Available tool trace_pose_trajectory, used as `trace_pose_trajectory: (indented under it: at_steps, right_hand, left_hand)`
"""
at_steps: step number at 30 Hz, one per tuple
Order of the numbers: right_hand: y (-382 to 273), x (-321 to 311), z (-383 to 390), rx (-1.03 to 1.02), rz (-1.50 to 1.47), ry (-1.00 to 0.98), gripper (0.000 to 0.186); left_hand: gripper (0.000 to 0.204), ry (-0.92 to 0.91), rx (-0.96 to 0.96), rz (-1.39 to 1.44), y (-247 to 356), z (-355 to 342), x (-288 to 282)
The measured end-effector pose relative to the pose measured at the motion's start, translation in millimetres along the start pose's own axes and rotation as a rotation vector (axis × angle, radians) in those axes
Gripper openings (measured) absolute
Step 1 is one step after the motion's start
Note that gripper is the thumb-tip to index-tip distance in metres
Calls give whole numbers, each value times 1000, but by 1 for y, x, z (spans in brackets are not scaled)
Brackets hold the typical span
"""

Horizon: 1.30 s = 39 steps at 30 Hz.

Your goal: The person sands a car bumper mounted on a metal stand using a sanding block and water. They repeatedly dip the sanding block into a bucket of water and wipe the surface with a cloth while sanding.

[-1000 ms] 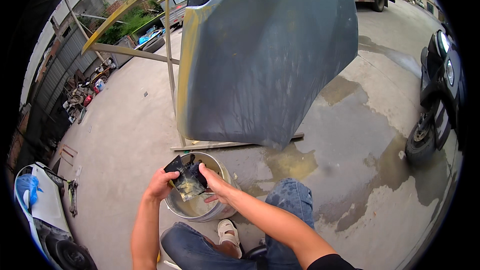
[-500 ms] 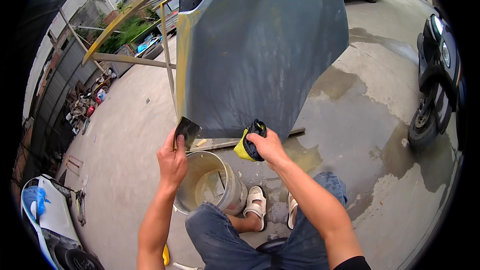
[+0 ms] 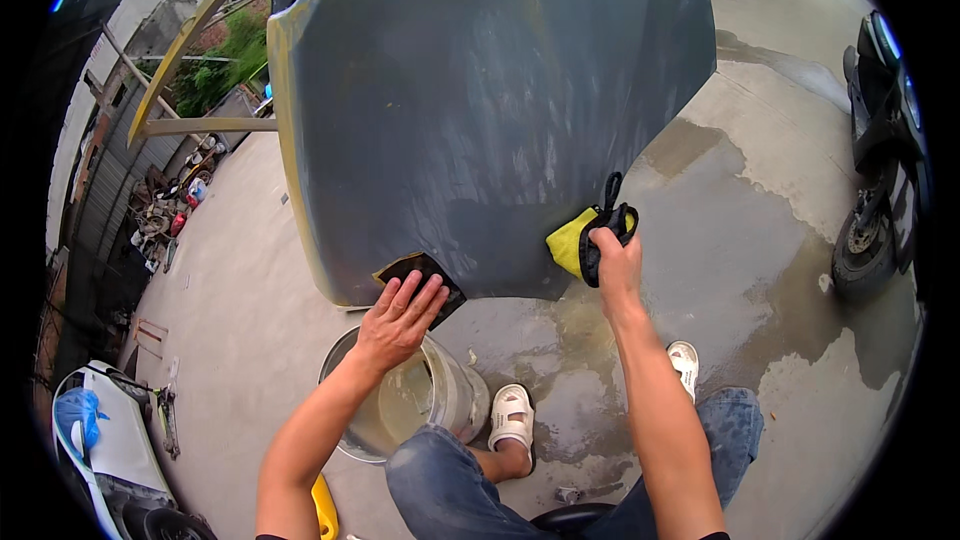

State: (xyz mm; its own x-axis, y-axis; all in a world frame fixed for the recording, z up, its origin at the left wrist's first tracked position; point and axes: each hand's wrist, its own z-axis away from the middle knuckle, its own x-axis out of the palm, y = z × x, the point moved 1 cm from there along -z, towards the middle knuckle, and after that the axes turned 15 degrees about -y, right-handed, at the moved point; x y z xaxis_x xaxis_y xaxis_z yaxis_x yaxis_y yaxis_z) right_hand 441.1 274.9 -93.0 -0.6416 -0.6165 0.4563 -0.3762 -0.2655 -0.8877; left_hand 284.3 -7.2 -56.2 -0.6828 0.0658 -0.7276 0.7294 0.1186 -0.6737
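A large grey-primed car body panel (image 3: 490, 110), yellowish along its left edge, stands tilted in front of me. My left hand (image 3: 393, 325) lies with fingers outstretched on a dark sheet of sandpaper (image 3: 452, 302), pressing it against the panel's lower left edge. Closed around a yellow and black cloth (image 3: 570, 242), my right hand (image 3: 618, 265) is at the panel's lower right edge. A dark loop sticks up from the cloth. Beneath my left hand is a bucket (image 3: 455, 390) with cloudy liquid in it; my forearm covers part of it.
A motorcycle (image 3: 875, 200) stands at the right. Wet patches (image 3: 700, 230) spread over the concrete. A yellow metal frame (image 3: 160, 105) rises behind the panel's left side. At lower left are a yellow object (image 3: 325, 508) and a white vehicle (image 3: 120, 430) bearing a blue bag.
My left hand has gone from holding up the sandpaper to lying flat on it against the panel. The right hand has moved right and slightly up with the cloth. My view has shifted.
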Motion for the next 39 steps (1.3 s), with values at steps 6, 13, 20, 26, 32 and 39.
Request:
trace_pose_trajectory:
  at_steps: [6, 13, 20, 26, 32, 39]
  right_hand:
    - [33, -47, -23, 386, -350, -327, 27]
    - [37, -35, -29, 340, -212, -371, 58]
    - [39, -37, -28, 336, 75, -250, 69]
    - [28, -38, -19, 362, 79, -268, 64]
    - [39, -42, -26, 369, 86, -295, 69]
    - [42, -47, -25, 369, 79, -291, 74]
  left_hand:
    - [54, -261, 225, 85, 47, -72, 8]
    - [58, -388, 298, 43, 12, -57, -23]
    - [52, -346, 260, -101, -1, -21, -26]
    - [53, -363, 357, 64, 115, -95, 18]
    - [56, -302, 223, 4, 36, -36, -11]
    - [50, -212, 179, -99, -44, 39, -22]
